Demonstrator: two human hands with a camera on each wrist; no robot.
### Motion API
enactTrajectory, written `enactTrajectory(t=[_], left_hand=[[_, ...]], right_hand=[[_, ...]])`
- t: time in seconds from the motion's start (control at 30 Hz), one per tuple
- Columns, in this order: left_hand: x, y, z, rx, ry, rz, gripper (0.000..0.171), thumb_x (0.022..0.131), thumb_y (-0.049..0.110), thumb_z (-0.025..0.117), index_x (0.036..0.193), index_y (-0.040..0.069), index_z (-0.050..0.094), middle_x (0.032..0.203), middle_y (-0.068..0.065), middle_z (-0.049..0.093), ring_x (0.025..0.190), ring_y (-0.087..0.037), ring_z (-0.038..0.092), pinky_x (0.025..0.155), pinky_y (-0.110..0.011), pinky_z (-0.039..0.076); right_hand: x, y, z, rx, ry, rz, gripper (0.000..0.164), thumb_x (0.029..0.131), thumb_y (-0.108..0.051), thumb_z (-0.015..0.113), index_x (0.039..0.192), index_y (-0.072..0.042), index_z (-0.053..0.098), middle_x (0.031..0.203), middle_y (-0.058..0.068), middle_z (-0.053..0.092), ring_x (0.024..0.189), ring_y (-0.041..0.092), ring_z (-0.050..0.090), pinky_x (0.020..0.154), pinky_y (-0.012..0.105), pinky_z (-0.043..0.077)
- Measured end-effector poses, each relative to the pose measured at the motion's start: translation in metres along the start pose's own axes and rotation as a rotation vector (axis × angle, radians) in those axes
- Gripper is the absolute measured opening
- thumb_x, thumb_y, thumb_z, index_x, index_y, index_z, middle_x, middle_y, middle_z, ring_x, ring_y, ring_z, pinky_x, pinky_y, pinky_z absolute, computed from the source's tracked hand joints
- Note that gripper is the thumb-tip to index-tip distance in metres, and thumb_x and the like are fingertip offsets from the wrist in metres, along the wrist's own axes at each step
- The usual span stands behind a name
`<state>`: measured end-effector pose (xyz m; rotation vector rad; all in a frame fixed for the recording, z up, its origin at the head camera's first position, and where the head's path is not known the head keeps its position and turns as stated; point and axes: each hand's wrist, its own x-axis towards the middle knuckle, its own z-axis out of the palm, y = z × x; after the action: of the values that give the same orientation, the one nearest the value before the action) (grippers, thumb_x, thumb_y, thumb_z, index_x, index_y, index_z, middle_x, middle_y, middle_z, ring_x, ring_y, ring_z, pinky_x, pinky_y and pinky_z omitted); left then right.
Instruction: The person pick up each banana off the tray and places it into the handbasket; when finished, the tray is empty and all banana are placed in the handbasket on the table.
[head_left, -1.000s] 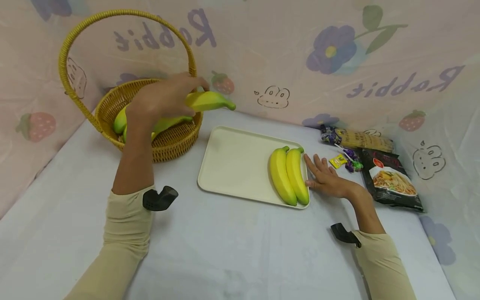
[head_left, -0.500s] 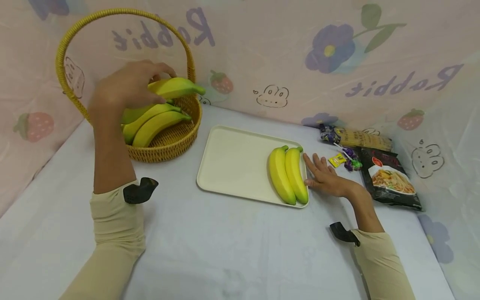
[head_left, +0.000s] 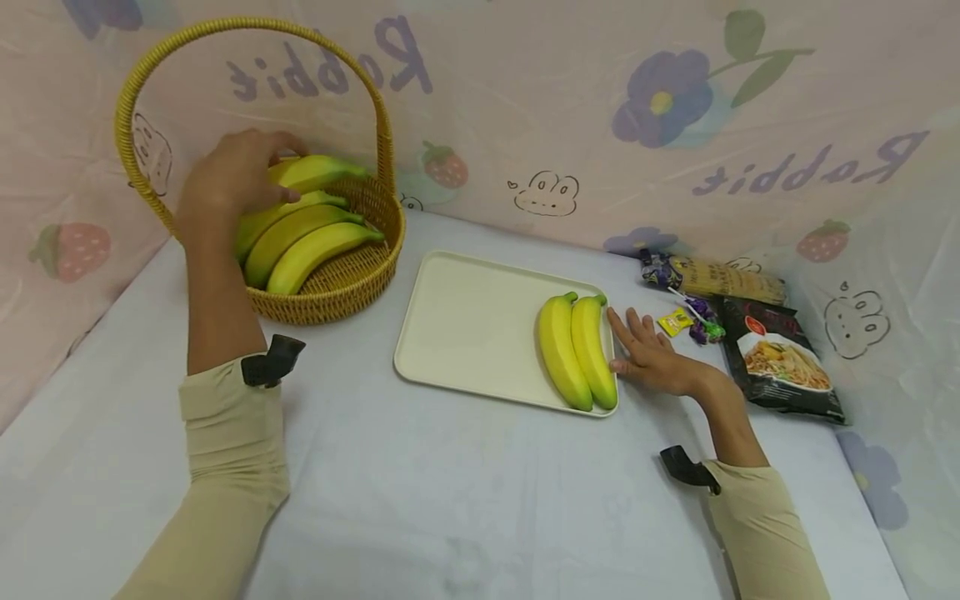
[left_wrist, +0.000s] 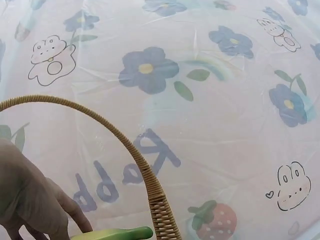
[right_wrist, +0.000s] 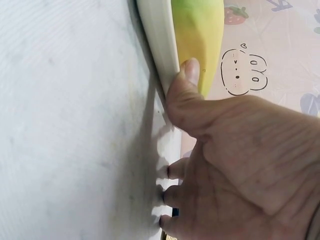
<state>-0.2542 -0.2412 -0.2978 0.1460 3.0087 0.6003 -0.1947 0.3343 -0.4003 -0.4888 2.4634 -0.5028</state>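
Observation:
In the head view my left hand [head_left: 232, 175] grips a yellow-green banana [head_left: 322, 171] over the back of the wicker basket [head_left: 330, 308], thumb on the near side and fingers across the far side. Several more bananas [head_left: 318, 250] lie side by side in the basket just below it. The left wrist view catches only the tip of the held banana [left_wrist: 125, 233], close to the basket handle [left_wrist: 145, 175]. My right hand [head_left: 652, 358] rests at the right edge of the cream tray [head_left: 472, 325], fingers spread and thumb on its rim. Two bananas [head_left: 577, 354] lie at that end of the tray.
The basket's tall arched handle [head_left: 247, 23] rises above the left hand. On the right lie a long noodle packet [head_left: 727, 279], small wrapped sweets [head_left: 705, 321] and a black food packet [head_left: 787, 358]. A printed sheet hangs behind the white-covered table.
My left hand has moved left with the banana and lowered it toward the others at the back of the basket. My right hand has stayed at the tray edge.

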Motion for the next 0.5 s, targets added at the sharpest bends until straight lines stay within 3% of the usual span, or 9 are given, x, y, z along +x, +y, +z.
enactTrajectory(t=[0.23, 0.5], left_hand=[[0.015, -0.014, 0.011, -0.043, -0.028, -0.043, 0.065, 0.101, 0.001, 0.06, 0.161, 0.008, 0.036, 0.163, -0.036, 0.031, 0.148, -0.059, 0.028, 0.119, -0.073, 0.029], [0.019, -0.023, 0.024, -0.075, 0.028, -0.094, 0.063, 0.098, -0.004, 0.057, 0.159, 0.003, 0.039, 0.165, -0.034, 0.028, 0.152, -0.056, 0.025, 0.123, -0.072, 0.024]], right_hand=[[0.0, 0.001, 0.001, -0.002, 0.0, 0.004, 0.09, 0.109, -0.046, 0.047, 0.167, -0.015, -0.015, 0.167, 0.031, -0.028, 0.152, 0.057, -0.028, 0.119, 0.078, -0.016], [0.001, 0.001, 0.0, -0.007, 0.0, 0.0, 0.091, 0.109, -0.045, 0.048, 0.167, -0.015, -0.015, 0.167, 0.031, -0.027, 0.152, 0.058, -0.028, 0.119, 0.078, -0.016]])
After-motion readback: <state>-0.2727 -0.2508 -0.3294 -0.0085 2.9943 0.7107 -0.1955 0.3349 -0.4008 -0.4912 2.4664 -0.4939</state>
